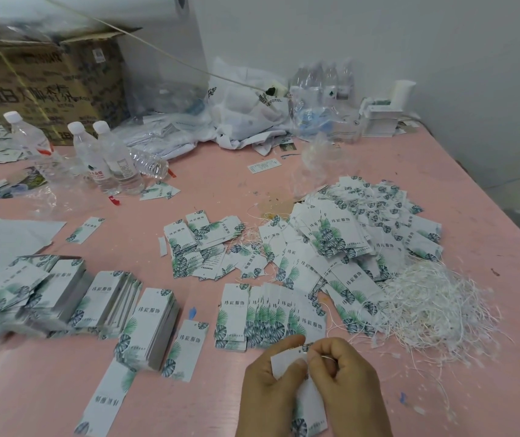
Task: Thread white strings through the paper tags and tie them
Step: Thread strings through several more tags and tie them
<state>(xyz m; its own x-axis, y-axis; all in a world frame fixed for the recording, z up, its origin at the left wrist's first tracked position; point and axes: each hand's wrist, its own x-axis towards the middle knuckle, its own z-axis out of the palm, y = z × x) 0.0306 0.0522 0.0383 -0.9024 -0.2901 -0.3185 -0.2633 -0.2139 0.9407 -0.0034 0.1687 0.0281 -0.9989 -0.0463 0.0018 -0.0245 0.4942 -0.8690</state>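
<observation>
1. The left hand and right hand meet at the near edge of the pink worktop, both gripping one paper tag.
2. The left fingers curl round the tag's upper part, thumb pressed on its face.
3. The right fingers are curled tight and pinch at the tag's top edge; a thin white string shows against them, though whether it passes through the hole is hidden.
4. The held tag is a white slip with dark green leaf print at its lower end, hanging down between the wrists.
5. Just beyond the hands lies a fanned row of tags, white with green palm leaves and black characters.
6. To the right, a loose tangle of white strings lies on the worktop, touching a big heap of strung tags.
7. To the left stand neat stacks of tags, with single tags scattered near them.
8. Further back are clear water bottles with white caps, a cardboard box and crumpled plastic bags.
</observation>
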